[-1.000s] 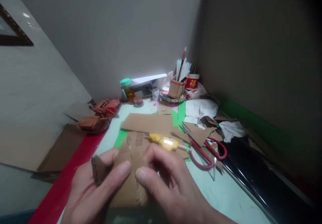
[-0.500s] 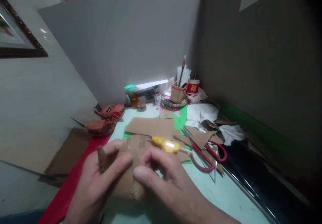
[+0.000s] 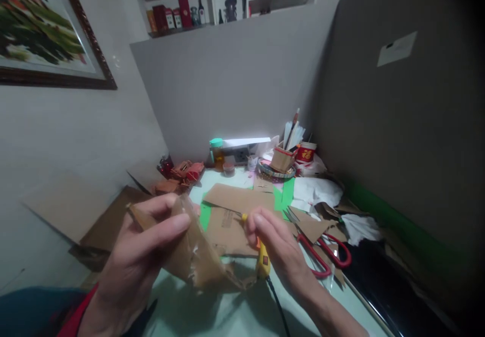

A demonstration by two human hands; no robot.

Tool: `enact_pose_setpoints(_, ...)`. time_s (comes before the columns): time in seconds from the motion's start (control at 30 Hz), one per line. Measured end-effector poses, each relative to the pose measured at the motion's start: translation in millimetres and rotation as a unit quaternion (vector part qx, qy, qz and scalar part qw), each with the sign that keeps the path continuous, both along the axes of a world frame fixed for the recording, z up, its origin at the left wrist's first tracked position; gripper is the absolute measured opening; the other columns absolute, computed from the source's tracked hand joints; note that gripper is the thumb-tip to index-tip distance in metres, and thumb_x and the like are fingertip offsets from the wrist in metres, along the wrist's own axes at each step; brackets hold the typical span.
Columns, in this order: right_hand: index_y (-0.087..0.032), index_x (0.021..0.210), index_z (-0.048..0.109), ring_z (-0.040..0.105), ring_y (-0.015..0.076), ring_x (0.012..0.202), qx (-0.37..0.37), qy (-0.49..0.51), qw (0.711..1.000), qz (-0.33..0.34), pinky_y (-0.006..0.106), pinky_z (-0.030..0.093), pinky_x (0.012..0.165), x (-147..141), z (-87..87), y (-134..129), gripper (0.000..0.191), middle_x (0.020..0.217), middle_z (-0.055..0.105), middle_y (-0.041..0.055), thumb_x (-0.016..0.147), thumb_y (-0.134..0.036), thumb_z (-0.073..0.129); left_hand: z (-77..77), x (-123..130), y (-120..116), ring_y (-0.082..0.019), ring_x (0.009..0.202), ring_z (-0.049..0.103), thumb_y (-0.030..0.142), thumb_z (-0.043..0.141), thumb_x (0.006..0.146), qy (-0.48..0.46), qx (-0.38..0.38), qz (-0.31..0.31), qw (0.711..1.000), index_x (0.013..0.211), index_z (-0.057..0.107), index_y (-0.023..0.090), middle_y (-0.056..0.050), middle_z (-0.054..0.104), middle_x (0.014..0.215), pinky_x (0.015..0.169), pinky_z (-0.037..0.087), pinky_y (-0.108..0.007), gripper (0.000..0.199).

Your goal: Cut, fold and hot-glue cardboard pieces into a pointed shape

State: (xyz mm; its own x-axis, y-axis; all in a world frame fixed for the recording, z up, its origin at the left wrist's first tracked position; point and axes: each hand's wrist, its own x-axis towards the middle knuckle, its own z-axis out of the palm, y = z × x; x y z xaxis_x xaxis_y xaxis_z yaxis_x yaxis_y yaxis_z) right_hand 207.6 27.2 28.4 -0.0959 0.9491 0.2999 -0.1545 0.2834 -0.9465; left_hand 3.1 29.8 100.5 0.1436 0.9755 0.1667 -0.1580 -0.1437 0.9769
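Cardboard piece (image 3: 193,256) was pinched in the left hand (image 3: 140,251), thumb on top and fingers under, lifted off the table (image 3: 212,311) with its torn, taped lower edge drooping toward the surface. Right hand (image 3: 280,246) had its grip closed on the yellow glue gun (image 3: 262,262), just beside the piece's right edge; the cord (image 3: 276,301) ran down toward the body, and the fingers hid the nozzle, so I couldn't tell where the tip pointed. Flat cardboard sheets (image 3: 235,210) lay on the green mat (image 3: 286,195) just behind, red scissors (image 3: 326,256) right of the gun hand, white tissue (image 3: 314,190) further back. Risks as I judged them: the gun sat very close to the left fingers, so a hot tip or a glue drip could burn skin; the piece was held only at one end and sagging, so it could fold or tear further along the ragged edge; the cord could snag on scraps or scissors and jerk the gun.
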Motion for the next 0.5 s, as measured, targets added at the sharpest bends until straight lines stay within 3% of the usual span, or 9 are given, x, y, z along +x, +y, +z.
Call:
enact_pose_setpoints(0.07,-0.022,0.075,0.048,0.039,0.0148,0.066,0.003,-0.023,1.0,0.009,0.029,0.034,0.068,0,2.0,1,0.038,0.07,0.043,-0.0037,0.104,-0.045,0.043,5.4,-3,1,-0.012,0.066,0.057,0.034,0.075,0.078,-0.026,-0.004,-0.024,0.999,0.075,0.074,0.019,0.001,0.067,0.072,0.059,0.046,-0.018,0.015)
enact_pose_setpoints(0.2,-0.022,0.068,0.042,0.032,0.0138,0.063,-0.012,-0.071,0.997,0.038,0.029,0.029,0.063,-6,7.3,1,0.046,0.067,0.035,-0.0049,0.105,-0.05,0.042,11.2,-6,8,-0.012,0.062,0.054,0.03,0.072,0.074,-0.084,0.042,-0.13,0.987,0.063,0.069,0.02,0.002,0.061,0.06,0.074,0.049,-0.026,0.015)
enact_pose_setpoints(0.3,-0.022,0.066,0.043,0.038,0.0136,0.064,-0.027,-0.089,0.994,0.061,0.028,0.032,0.063,-15,11.1,2,0.047,0.066,0.041,-0.0042,0.098,-0.054,0.053,7.3,-3,22,-0.01,0.04,0.044,0.04,0.08,0.062,-0.135,0.091,-0.2,0.966,0.045,0.062,0.023,0.004,0.05,0.037,0.061,0.048,-0.03,0.031)
enact_pose_setpoints(0.4,-0.02,0.086,0.061,0.058,0.0181,0.085,-0.045,-0.067,0.989,0.122,0.029,0.043,0.078,-25,16.1,0,0.03,0.088,0.062,0.0009,0.084,-0.047,0.074,-3.7,7,39,-0.01,0.018,0.03,0.058,0.086,0.043,-0.162,0.146,-0.266,0.939,0.02,0.042,0.029,0.004,0.026,0.016,0.038,0.04,-0.032,0.058)
enact_pose_setpoints(0.5,-0.023,0.117,0.067,0.062,0.0261,0.112,-0.087,-0.052,0.967,0.233,0.037,0.046,0.095,-33,23.2,-8,0.043,0.116,0.069,0.0056,0.079,-0.039,0.077,-15.9,18,46,-0.011,0.018,0.025,0.075,0.078,0.037,-0.187,0.166,-0.235,0.939,0.015,0.029,0.032,0.004,0.012,0.012,0.031,0.035,-0.03,0.07)
